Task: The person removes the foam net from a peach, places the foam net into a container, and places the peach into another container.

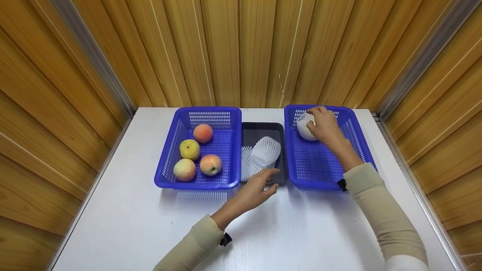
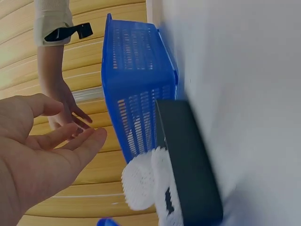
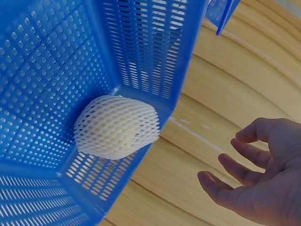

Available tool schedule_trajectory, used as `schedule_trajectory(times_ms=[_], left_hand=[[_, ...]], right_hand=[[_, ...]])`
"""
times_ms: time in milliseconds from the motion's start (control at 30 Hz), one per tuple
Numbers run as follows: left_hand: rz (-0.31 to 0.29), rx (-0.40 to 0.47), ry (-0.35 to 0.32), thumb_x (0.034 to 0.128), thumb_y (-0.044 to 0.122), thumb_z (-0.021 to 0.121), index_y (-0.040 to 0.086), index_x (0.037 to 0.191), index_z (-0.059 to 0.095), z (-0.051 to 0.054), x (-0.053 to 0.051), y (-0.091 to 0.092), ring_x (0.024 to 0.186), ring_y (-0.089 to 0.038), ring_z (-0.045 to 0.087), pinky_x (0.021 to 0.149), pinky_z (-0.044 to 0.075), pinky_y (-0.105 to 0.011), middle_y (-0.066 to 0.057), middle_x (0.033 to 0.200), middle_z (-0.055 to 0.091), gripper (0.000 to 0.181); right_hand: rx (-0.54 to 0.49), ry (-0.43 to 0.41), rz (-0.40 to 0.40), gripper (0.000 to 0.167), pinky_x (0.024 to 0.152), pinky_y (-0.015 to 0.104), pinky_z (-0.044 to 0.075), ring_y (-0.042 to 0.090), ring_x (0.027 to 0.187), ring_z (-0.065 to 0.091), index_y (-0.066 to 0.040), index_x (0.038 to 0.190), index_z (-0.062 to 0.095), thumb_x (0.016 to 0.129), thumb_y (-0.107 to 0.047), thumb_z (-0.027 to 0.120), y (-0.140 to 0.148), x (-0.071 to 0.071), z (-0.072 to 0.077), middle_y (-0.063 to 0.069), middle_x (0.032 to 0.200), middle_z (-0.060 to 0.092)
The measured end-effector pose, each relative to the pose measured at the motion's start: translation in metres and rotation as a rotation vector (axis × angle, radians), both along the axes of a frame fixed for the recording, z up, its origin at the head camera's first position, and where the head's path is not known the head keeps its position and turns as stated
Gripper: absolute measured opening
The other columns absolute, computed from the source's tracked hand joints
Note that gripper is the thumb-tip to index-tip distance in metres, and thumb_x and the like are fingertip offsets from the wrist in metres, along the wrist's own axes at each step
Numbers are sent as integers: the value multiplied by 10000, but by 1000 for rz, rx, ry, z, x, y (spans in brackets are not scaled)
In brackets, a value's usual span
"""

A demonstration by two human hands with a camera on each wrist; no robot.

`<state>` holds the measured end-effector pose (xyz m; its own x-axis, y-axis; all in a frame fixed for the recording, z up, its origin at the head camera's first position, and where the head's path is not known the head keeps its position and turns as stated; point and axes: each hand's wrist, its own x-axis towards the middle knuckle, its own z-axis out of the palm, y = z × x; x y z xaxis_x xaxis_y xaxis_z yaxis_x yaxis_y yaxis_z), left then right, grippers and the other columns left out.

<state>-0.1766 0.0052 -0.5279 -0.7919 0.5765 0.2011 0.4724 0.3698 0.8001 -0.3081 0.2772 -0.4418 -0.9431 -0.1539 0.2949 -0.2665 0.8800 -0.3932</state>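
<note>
A fruit in a white foam net sleeve (image 3: 115, 127) lies in the far left corner of the right blue basket (image 1: 314, 184). Above that basket is my right hand (image 1: 325, 126); in the right wrist view its fingers (image 3: 235, 169) are loosely bent and apart from the netted fruit. My left hand (image 1: 253, 192) hovers at the near edge of a black tray (image 1: 260, 130), fingers loose and holding nothing. White foam net sleeves (image 1: 266, 150) lie in this tray. What the netting covers is only faintly visible.
To the tray's left stands another blue basket (image 1: 197, 185) with several peaches, among them a yellow one (image 1: 189, 149) and a reddish one (image 1: 203, 133). Both baskets and the tray sit on a white table (image 1: 128, 218), enclosed by wood-patterned walls (image 1: 256, 52).
</note>
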Motion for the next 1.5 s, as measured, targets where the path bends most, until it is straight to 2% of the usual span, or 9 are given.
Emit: schedule_trajectory(times_ms=[100, 300, 433, 567, 700, 833, 1000, 1300, 1500], left_hand=[[-7, 30, -85, 1023, 147, 602, -5, 1470, 458, -6, -1, 11, 1232, -241, 613, 1011, 523, -301, -148, 1411, 560, 494], [6, 163, -262, 1036, 199, 596, -21, 1520, 383, -16, -6, 29, 1240, -295, 618, 983, 532, -276, -195, 1451, 523, 573], [23, 237, -315, 1039, 221, 596, -42, 1529, 345, -21, -12, 41, 1283, -336, 585, 1008, 517, -284, -236, 1489, 487, 610], [32, 306, -396, 1039, 208, 593, -33, 1559, 267, -27, -19, 54, 1299, -351, 567, 1026, 515, -332, -241, 1507, 467, 660], [55, 431, -482, 1025, 150, 603, -37, 1561, 230, -37, -21, 70, 1271, -319, 584, 1021, 519, -341, -268, 1487, 469, 679], [84, 541, -522, 1019, 90, 588, -51, 1558, 217, -45, -21, 81, 1307, -351, 553, 1058, 492, -338, -305, 1509, 422, 670], [81, 630, -571, 1011, 23, 573, -40, 1596, 101, -45, -21, 84, 1422, -438, 398, 1125, 425, -392, -296, 1595, 289, 754], [82, 601, -611, 996, 42, 613, 3, 1615, 57, -44, -24, 84, 1442, -374, 395, 1128, 422, -378, -244, 1629, 252, 833], [84, 624, -607, 993, 19, 600, 15, 1619, 64, -46, -23, 83, 1463, -398, 343, 1135, 404, -391, -254, 1644, 199, 824]], right_hand=[[4, -30, -16, 428, 1038, 658, 382, 585, 1198, 492, 98, 1275, 602, 869, -34, 562, 2, -7, -2, 347, 1328, 538], [20, -72, -39, 444, 1028, 667, 397, 599, 1175, 506, 118, 1287, 594, 878, -49, 557, 8, -21, -7, 371, 1309, 534], [40, -135, -57, 456, 1056, 675, 371, 608, 1201, 481, 121, 1310, 575, 897, -72, 561, 11, -29, -11, 379, 1337, 508], [58, -179, -34, 471, 1074, 663, 366, 596, 1229, 469, 145, 1320, 548, 902, -72, 572, 14, -37, -17, 396, 1331, 502], [61, -207, -12, 491, 1090, 634, 366, 567, 1250, 469, 168, 1329, 526, 900, -62, 585, 17, -43, -24, 407, 1319, 508], [75, -241, -10, 516, 1105, 622, 354, 565, 1266, 453, 177, 1343, 507, 894, -60, 594, 19, -48, -31, 423, 1326, 494], [79, -254, -13, 517, 1103, 621, 358, 567, 1265, 454, 180, 1340, 507, 891, -56, 609, 21, -51, -35, 435, 1324, 487], [82, -261, -36, 540, 1094, 605, 380, 564, 1263, 465, 170, 1343, 507, 866, -61, 612, 25, -49, -39, 428, 1347, 471], [79, -269, -16, 535, 1109, 598, 370, 554, 1270, 463, 191, 1333, 504, 866, -43, 619, 24, -50, -43, 430, 1334, 481]])
